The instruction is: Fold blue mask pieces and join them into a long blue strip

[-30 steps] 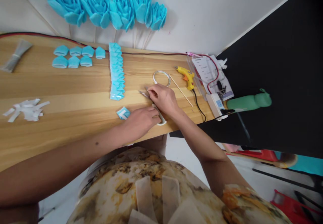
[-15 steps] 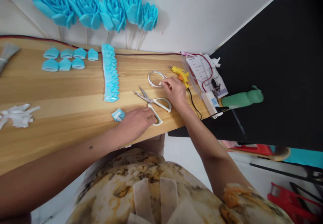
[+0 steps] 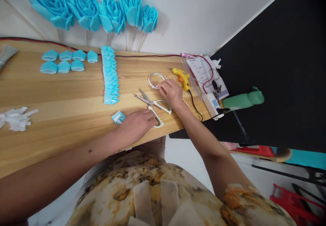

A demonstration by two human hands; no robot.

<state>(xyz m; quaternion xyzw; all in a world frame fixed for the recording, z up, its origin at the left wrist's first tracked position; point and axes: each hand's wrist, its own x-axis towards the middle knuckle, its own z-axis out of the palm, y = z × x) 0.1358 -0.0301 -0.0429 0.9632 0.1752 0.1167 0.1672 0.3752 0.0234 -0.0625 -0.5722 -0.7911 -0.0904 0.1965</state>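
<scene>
At the left of the tabletop [image 3: 63, 98], white strips [image 3: 19, 118] lie in a loose heap; light as they look, a brush of the forearm could scatter them. Next come loose blue petals [image 3: 63, 67] in two short rows, then an overlapping blue stack [image 3: 110, 78], which a sideways knock could fan apart.

A blue piece [image 3: 118, 117] with a white mark sits just beside the left hand [image 3: 137, 123]; a backward drag of that hand could crumple it or push it aside. The left hand's fingers rest at the lower handle of the scissors [image 3: 150, 102]; whether its grip is closed round the handle I cannot tell. The blades stand open, so a careless shift there could nick a finger, and a shove toward the front edge could tip the scissors off.

Just beyond the scissors lies a white ring [image 3: 149, 80]. The right hand [image 3: 170, 92] has its fingertips drawn together at the ring's rim, though I cannot tell whether they pinch it. A slip could send it sliding. A yellow glue gun [image 3: 185, 78] lies close behind those knuckles; if its nozzle is hot, an outward swing risks a burn.
</scene>
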